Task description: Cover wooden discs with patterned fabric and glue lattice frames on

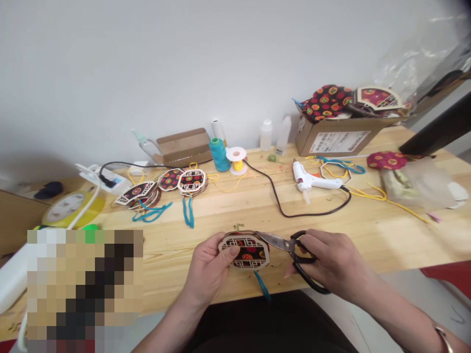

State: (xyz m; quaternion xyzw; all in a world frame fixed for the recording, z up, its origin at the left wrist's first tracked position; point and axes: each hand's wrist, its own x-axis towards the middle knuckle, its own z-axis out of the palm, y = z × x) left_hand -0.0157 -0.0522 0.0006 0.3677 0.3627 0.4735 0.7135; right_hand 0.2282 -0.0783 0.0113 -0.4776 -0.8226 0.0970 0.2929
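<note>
My left hand (pixel 209 267) grips a round, fabric-covered ornament (pixel 249 252) with a pale lattice frame, thumb across its front. A teal cord (pixel 262 285) hangs from the ornament's lower side, and a small green cord loop shows at its top. In my right hand (pixel 331 257) is a pair of scissors (pixel 287 245) with black handles, fingers through the loops. The blades point left, and their tips meet the ornament's upper right edge. Whether they are touching fabric or thread there is too small to tell.
Finished-looking ornaments (pixel 192 181) with teal cords lie at the left. A white glue gun (pixel 312 180) rests at the right, its black cable looping mid-table. Behind stand a teal thread cone (pixel 220 156), a yellow cord spool (pixel 237 162) and a cardboard box (pixel 336 137) of fabric pieces.
</note>
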